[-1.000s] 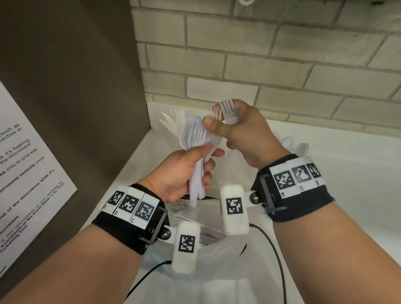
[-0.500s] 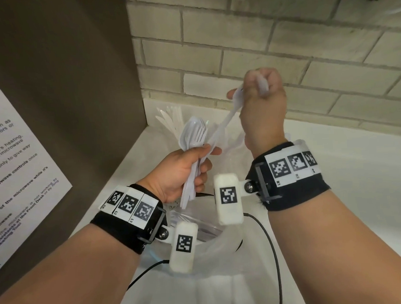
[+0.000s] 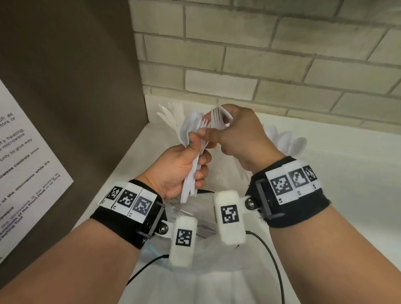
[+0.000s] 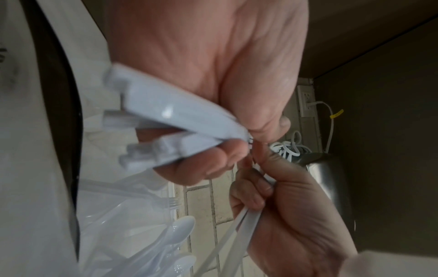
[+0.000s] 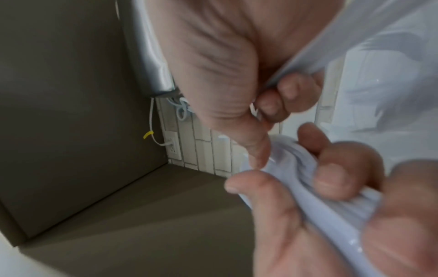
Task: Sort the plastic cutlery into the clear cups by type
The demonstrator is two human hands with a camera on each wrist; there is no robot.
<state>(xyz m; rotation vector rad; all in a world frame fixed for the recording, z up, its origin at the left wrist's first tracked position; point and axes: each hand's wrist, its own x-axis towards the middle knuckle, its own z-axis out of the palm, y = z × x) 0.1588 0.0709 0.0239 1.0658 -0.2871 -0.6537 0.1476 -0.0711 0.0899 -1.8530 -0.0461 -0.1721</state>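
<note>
Left grip (image 3: 175,169) clutches mixed cutlery (image 3: 194,138); right grip (image 3: 239,136) holds two forks (image 3: 217,119).

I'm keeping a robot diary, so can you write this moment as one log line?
left hand: holds cutlery bunch | right hand: pinches forks | cups: spoons right, knives behind | step: sorting

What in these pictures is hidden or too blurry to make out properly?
- Clear cups: in the head view the hands hide them; only fanned knives and spoons show.
- Count of pieces in the left hand: its bundle overlaps; blurred in both wrist views.
- How many forks the right hand holds: fingers cover the handles.
</note>
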